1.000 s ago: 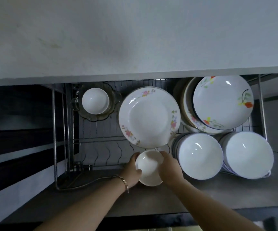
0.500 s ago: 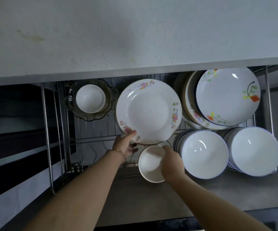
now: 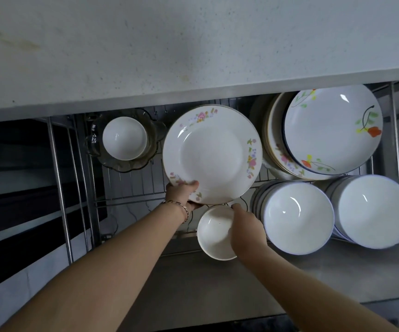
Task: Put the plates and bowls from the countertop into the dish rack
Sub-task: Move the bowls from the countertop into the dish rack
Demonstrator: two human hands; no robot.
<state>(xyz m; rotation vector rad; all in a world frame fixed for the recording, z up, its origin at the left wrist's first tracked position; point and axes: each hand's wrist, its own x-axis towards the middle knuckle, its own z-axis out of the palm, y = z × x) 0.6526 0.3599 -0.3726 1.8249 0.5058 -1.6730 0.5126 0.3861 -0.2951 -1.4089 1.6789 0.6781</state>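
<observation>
Head view: the left hand point(image 3: 181, 191) grips the floral plate point(image 3: 211, 154) at its lower-left rim, thumb on the face and fingers clamped behind. The plate stands tilted in the dish rack point(image 3: 131, 200). The right hand point(image 3: 247, 226) holds the small white bowl point(image 3: 215, 232), fingers curled over its right rim. The bowl sits at the rack's front edge, just below the plate and above the bench point(image 3: 217, 288). Two white bowl stacks point(image 3: 298, 218) point(image 3: 373, 212) stand at the right, with a plate stack point(image 3: 332, 128) behind them. A further bowl point(image 3: 124, 137) rests in a glass dish point(image 3: 155, 133) at the rear left.
</observation>
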